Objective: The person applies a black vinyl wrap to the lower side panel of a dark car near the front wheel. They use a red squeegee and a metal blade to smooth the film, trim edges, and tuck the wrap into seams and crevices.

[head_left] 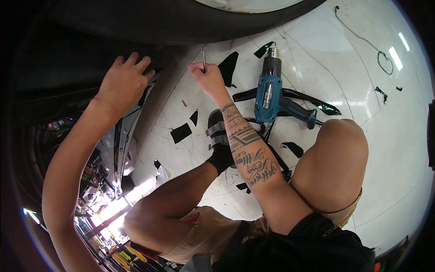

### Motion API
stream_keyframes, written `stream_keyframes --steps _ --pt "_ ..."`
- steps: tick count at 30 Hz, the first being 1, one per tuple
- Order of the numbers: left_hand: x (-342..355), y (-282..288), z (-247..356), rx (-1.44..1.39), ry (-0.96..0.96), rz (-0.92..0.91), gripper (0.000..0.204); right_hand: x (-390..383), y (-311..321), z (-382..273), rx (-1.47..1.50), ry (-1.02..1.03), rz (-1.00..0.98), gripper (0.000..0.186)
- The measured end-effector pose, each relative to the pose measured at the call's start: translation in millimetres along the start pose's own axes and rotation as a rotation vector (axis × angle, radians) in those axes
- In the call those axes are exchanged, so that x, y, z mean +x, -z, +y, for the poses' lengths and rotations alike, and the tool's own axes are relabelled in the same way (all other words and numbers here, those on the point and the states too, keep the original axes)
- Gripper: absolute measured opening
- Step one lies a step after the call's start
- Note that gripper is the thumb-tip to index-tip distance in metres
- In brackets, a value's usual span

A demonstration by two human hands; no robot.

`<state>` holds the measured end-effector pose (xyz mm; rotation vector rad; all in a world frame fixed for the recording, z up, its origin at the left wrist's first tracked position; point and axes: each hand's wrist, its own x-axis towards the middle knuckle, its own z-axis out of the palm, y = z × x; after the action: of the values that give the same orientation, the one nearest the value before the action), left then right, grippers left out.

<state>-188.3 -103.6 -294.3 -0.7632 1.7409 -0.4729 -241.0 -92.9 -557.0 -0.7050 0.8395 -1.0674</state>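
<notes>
My left hand (124, 84) rests with curled, separated fingertips on the edge of a dark, glossy vehicle panel (77, 68) at the upper left, holding nothing that I can see. My right hand (208, 79) grips a slim silver cutter (204, 56), its tip pointing up toward the underside of the black tyre or curved trim (204, 25). Just right of that hand lie a black film scrap (229, 65) and a blue-and-black heat gun (267, 99) with its metal nozzle pointing away from me.
Film scraps (180, 133) and black strips (331, 109) are scattered on the cracked white floor (371, 149). A thin looped cord (385, 63) lies at the upper right. My bent legs (333, 163) frame the area, with a sandalled foot (217, 131) between my hand and the lower left.
</notes>
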Motion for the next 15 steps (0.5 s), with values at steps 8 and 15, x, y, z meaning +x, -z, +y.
stream_keyframes --steps 8,15 --pt "17 -16 22 -0.006 0.040 -0.060 0.044 -10 2 -4 -0.023 -0.003 0.062 0.025" --pt "3 -10 18 0.016 0.068 -0.053 0.049 -13 1 -10 -0.008 -0.016 0.066 0.025"
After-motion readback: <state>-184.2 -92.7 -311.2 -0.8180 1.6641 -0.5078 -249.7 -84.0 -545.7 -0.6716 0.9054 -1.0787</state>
